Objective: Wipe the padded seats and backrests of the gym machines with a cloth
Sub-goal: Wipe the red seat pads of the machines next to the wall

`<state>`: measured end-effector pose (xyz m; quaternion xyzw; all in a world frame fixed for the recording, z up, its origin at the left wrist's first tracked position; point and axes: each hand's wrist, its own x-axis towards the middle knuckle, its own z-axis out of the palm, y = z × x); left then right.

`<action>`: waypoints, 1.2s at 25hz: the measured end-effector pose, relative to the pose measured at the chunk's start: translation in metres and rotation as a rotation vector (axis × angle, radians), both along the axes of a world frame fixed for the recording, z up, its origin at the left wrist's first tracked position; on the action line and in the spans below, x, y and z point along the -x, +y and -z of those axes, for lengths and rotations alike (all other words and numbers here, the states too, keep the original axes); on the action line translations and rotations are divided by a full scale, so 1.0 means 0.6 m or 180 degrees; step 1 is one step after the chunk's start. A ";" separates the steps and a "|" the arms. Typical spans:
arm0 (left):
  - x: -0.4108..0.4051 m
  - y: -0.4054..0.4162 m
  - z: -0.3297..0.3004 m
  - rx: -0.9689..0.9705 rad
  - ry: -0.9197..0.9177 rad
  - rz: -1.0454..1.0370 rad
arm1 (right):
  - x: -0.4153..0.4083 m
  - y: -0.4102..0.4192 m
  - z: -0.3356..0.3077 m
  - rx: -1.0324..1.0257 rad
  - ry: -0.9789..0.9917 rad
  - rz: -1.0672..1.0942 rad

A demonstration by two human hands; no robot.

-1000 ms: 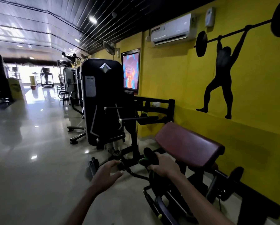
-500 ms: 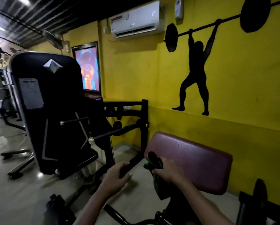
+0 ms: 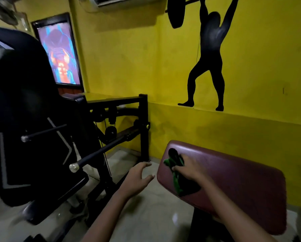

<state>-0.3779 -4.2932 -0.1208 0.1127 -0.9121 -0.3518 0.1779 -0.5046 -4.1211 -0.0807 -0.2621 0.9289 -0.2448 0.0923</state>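
Cloth: we see the bunched green and black cloth (image 3: 176,173) pressed on the maroon padded vinyl bench pad (image 3: 233,182), near its left edge; we judge it bunched so the palm can bear down on it.
Right hand: our right hand (image 3: 189,169) is closed over the cloth, fingers curled round the wad, knuckles up, forearm coming in from the pad's near right corner.
Left hand: our left hand (image 3: 137,177) hangs free just beside the pad's left edge, not touching it, fingers loosely spread, holding nothing; we judge it kept clear of the wiping path.
Pad: tilted, far edge higher, bare to the right of the cloth.
Neighbour: black weight-stack machine (image 3: 24,119) stands well apart, left.
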 end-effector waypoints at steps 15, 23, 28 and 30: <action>0.426 -0.278 0.061 -0.0329 -0.0354 0.1808 | 0.224 -0.185 0.044 -0.0260 0.0005 0.1883; 0.545 -0.347 0.075 -0.0472 -0.0447 0.2135 | 0.292 -0.236 0.053 -0.0289 0.0018 0.2326; 0.596 -0.344 0.084 -0.0473 -0.0511 0.2351 | 0.341 -0.210 0.047 -0.0211 -0.0022 0.2617; 0.631 -0.343 0.082 -0.0461 -0.0467 0.2369 | 0.379 -0.203 0.037 -0.0172 0.0048 0.2640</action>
